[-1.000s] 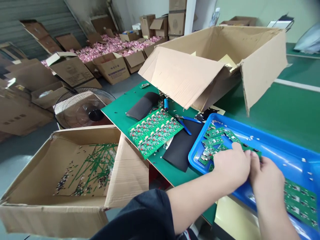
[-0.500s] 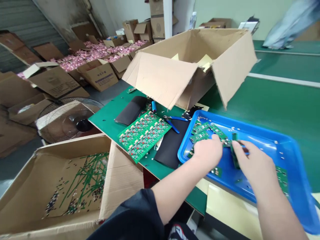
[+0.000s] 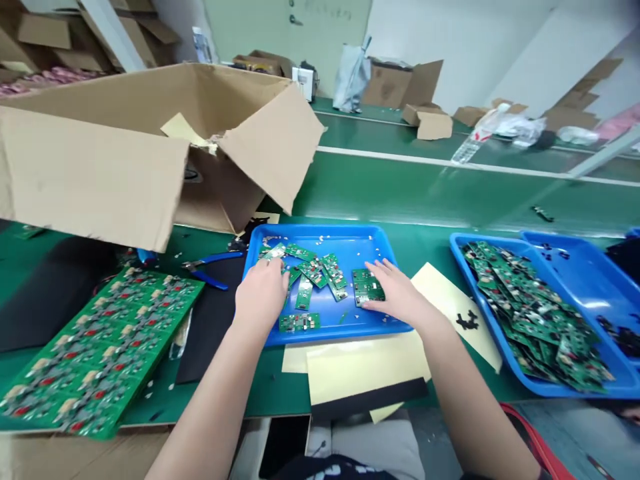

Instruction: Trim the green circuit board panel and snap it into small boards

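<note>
A blue tray (image 3: 340, 323) holds several small green circuit boards (image 3: 305, 293). My left hand (image 3: 263, 290) is at the tray's left side, over the boards there. Its fingers are curled and pressed together; their tips, and anything in them, are hidden. Toward the tray's right side, my right hand (image 3: 395, 290) has its thumb and fingers at opposite edges of a wider green circuit board (image 3: 364, 287), which lies on the tray bottom. Below my left hand a single board (image 3: 299, 323) lies apart near the tray's front edge.
To the left lie a large green panel of joined boards (image 3: 107, 340) and blue-handled cutters (image 3: 213, 267). An open cardboard box (image 3: 95, 173) stands behind them. Yellow sheets (image 3: 367, 363) lie in front of the tray. A second blue tray (image 3: 525, 383), heaped with boards, is at right.
The view has swung right. My hands have moved apart: the left stays over the boards, while the right has left the upright board it held and reached the wider one.
</note>
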Tool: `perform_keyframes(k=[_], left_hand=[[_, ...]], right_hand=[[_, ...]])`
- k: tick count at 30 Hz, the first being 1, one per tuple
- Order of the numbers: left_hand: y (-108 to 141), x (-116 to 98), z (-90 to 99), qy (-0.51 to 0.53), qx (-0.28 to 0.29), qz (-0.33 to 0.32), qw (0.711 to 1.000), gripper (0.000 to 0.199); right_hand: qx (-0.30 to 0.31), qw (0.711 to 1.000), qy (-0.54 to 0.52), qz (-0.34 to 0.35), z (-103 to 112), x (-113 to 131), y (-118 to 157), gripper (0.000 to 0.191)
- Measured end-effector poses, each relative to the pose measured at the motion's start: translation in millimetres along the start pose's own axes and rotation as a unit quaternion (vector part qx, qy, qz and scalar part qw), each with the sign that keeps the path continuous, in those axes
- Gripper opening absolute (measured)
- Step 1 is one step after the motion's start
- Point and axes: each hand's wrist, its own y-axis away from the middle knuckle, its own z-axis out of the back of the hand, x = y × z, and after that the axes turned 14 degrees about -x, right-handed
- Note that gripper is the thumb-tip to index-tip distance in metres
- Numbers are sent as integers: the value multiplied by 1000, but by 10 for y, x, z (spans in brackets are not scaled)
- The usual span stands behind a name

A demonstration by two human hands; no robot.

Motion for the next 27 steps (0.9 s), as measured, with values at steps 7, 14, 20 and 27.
perform_keyframes(k=[7,14,20,27], left_hand=[[106,-97,-128,126,-57,-60,989,23],[273,-448,-213,368,-78,-24,926,28],[290,-657,-254,565,143,172,794,57],[236,-648,-216,585,156,198,771,22]], right_hand=[[-92,995,-25,-17,-26,68,3,84],[-193,938,-256,-132,-61,67,-81,21],[-142,759,-593,-228,-109,306,-34,42],[-85,804,-550,-211,-244,477,-11,47]])
